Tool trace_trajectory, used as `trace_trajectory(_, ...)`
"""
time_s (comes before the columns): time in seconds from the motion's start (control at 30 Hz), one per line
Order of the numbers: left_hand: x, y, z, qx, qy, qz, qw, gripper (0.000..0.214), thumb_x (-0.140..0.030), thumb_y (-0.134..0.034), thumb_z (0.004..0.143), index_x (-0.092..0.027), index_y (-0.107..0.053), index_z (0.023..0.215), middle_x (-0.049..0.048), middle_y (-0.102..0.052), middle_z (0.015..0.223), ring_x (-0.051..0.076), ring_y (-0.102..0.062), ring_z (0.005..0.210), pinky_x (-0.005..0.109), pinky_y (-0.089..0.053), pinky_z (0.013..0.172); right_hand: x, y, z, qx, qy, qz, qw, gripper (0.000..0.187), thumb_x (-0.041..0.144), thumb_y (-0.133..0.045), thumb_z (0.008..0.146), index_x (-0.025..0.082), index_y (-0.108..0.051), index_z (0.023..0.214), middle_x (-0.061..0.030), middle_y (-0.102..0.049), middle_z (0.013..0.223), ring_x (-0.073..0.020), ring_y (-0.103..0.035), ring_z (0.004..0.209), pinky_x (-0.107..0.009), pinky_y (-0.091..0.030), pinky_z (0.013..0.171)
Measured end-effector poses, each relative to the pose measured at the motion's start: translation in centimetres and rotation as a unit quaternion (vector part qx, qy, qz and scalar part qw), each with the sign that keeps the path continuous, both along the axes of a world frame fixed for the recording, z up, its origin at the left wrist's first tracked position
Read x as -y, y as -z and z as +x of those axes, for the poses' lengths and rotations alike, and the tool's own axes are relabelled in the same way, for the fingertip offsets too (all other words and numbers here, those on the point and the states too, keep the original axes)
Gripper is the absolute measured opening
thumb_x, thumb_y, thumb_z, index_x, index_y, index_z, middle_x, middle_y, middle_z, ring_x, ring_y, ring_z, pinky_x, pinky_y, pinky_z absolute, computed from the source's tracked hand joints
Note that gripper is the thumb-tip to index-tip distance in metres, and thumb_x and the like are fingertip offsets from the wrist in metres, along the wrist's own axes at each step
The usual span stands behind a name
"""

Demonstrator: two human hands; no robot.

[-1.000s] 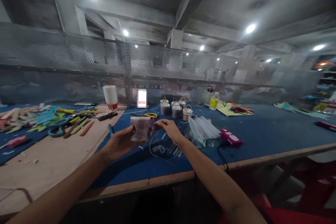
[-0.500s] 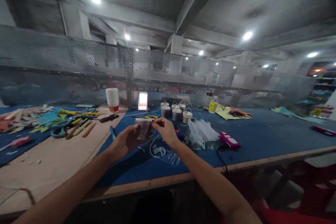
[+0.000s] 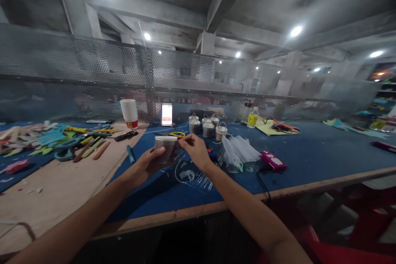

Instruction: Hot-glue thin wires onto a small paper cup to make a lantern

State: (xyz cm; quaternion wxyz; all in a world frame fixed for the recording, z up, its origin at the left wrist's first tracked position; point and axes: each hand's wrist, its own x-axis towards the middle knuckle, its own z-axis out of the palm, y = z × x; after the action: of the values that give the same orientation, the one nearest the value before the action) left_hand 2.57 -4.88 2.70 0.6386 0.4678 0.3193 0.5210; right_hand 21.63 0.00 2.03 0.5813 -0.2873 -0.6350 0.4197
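Observation:
My left hand (image 3: 144,167) is wrapped round a small cup (image 3: 165,148) with a white rim and a grey-brown covered side, held upright above the blue table. At the cup's right rim my right hand (image 3: 198,150) is closed in a pinch, with a tiny red spot at the fingertips. What the pinch holds is too small to make out. Beyond the hands stand several small cups with arched handles (image 3: 208,128), grey-brown like the held one. Yellow-handled scissors (image 3: 177,134) lie just behind the held cup.
Clear plastic bags (image 3: 241,152) and a magenta device with a cord (image 3: 274,161) lie to the right. A stack of paper cups (image 3: 129,113), markers, blue scissors (image 3: 65,150) and foam pieces occupy the left. A yellow-labelled bottle (image 3: 253,118) stands at the back near the mesh partition.
The held cup has moved slightly left, and more of its side shows. My right hand stays pinched by its rim. The whole view has shifted a little with my head.

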Motion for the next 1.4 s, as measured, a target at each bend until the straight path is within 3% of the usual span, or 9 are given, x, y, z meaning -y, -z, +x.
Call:
trace_trajectory(0.57, -0.2, 0.4, -0.6, -0.006, 0.018, 0.005, 1.000, 0.035, -0.033, -0.076, 0.087, -0.018, -0.081, 0.118, 0.0133, -0.082, 0.116, 0.030, -0.077, 0.104, 0.035, -0.064, 0.085, -0.4, 0.2, 0.6, 0.031, 0.012, 0.028, 0.999, 0.023, 0.042, -0.073, 0.082, 0.019, -0.067, 0.083, -0.0021, -0.072, 0.080, -0.0179, -0.068, 0.075, -0.031, -0.054, 0.076)
trace_trajectory(0.8, -0.4, 1.1, -1.4, 0.003, 0.025, -0.015, 1.000, 0.033, -0.034, -0.072, 0.091, -0.021, -0.081, 0.120, 0.0102, -0.082, 0.120, 0.032, -0.075, 0.112, 0.036, -0.065, 0.086, -0.5, 0.1, 0.6, 0.027, 0.002, 0.007, 1.000, 0.027, 0.045, -0.076, 0.079, 0.019, -0.067, 0.081, -0.0020, -0.071, 0.079, -0.0170, -0.066, 0.075, -0.030, -0.053, 0.074)
trace_trajectory(1.07, 0.1, 0.7, -1.5, 0.010, 0.037, -0.048, 0.998, 0.044, -0.034, -0.071, 0.093, -0.014, -0.072, 0.131, 0.0125, -0.080, 0.123, 0.034, -0.074, 0.112, 0.039, -0.062, 0.091, -0.5, 0.1, 0.6, -0.001, -0.027, -0.038, 0.999, 0.037, 0.051, -0.083, 0.074, 0.018, -0.069, 0.082, -0.0013, -0.072, 0.078, -0.0165, -0.068, 0.075, -0.030, -0.054, 0.076)
trace_trajectory(1.4, -0.1, 1.0, -1.6, 0.038, 0.052, -0.063, 0.996, 0.036, -0.038, -0.073, 0.091, -0.017, -0.077, 0.120, 0.0099, -0.080, 0.123, 0.038, -0.069, 0.123, 0.045, -0.060, 0.096, -0.3, -0.3, 0.3, -0.030, -0.046, -0.100, 0.993, 0.045, 0.056, -0.087, 0.067, 0.018, -0.068, 0.079, -0.0013, -0.073, 0.075, -0.0169, -0.071, 0.076, -0.030, -0.057, 0.078)
